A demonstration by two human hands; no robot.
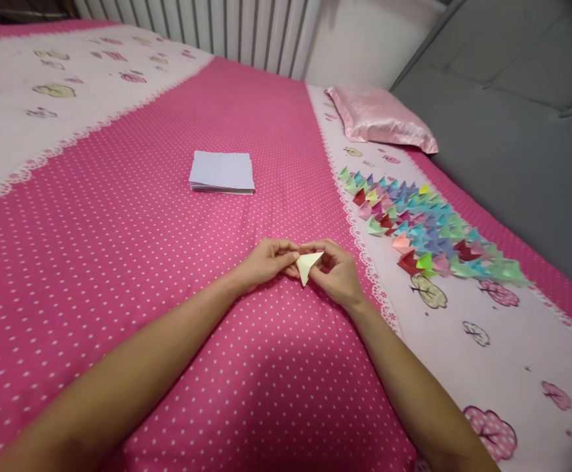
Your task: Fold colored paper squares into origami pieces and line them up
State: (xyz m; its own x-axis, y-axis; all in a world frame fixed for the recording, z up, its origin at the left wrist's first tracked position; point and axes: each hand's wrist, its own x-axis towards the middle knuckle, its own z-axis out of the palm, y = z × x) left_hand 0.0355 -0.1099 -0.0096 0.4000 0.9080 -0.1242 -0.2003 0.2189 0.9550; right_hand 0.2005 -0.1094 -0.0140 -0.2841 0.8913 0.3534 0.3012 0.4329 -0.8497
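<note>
Between my two hands is a small piece of folded pale-yellow paper (307,264), with pointed corners at its upper right and bottom. My left hand (272,263) pinches its left side, thumb on top. On the right, my right hand (336,270) grips the paper with thumb and fingers, partly behind it. The fingertips of both hands meet near the paper's upper edge, and some fingers are hidden behind it. Beyond my left hand lies a stack of pale lilac paper sheets (222,172).
Several rows of folded paper pieces (431,223) in many colours stand to the right on the bedspread's pale band. A pink satin pillow (382,118) lies at the back right, against a grey padded headboard (502,85). Behind the pink dotted bedspread (168,229) is a white radiator (237,33).
</note>
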